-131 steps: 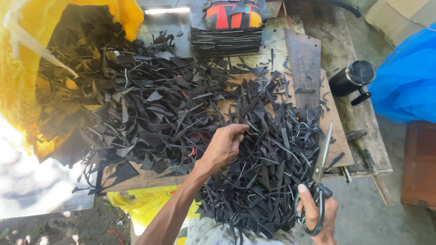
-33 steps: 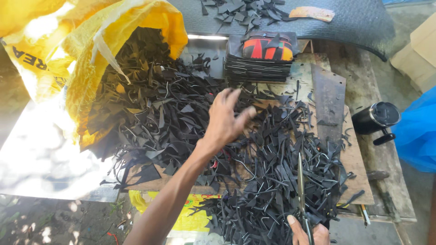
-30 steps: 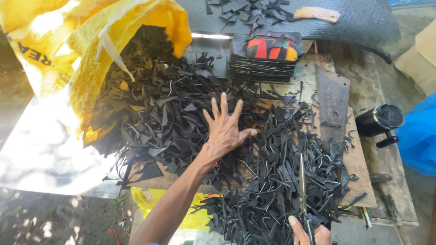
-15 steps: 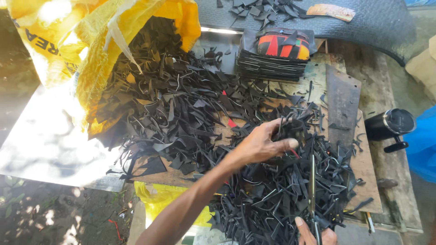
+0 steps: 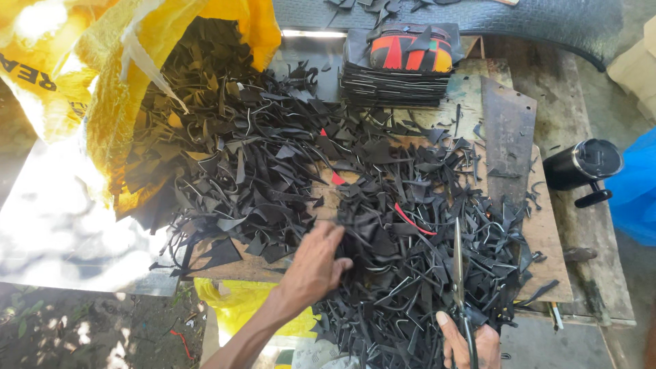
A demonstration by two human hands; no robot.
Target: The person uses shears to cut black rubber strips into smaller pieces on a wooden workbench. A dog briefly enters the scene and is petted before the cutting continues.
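a: what's my left hand (image 5: 316, 265) doing?

b: from here i see it lying palm down on the near edge of the heap of black offcuts (image 5: 383, 225), fingers (image 5: 331, 236) close together and curled into the scraps. it's gathering a small bunch under the fingertips, but i cannot tell whether any single strip is pinched.

a: and the right hand (image 5: 471, 342)?

b: low at the bottom edge, partly cut off. it's wrapped around the handles of the scissors (image 5: 459, 273), thumb through one loop. the blades point up and away over the heap, pressed together as far as i can make out.

a: where exactly is the heap?

b: spread across a wooden board (image 5: 547, 232) on the bench. it runs from the mouth of a yellow sack (image 5: 123, 89) at the upper left, where more scraps spill out, down to the near edge by my hands. a few thin red strips (image 5: 413, 222) show among the black.

a: anything else close by?

b: a neat stack of black sheets (image 5: 393, 85) at the far side with a red and orange patterned piece (image 5: 410, 51) on top. a rusty metal plate (image 5: 509, 130) stands to the right of the heap, and a black mug (image 5: 581, 165) sits further right, just beside blue plastic (image 5: 639, 191).
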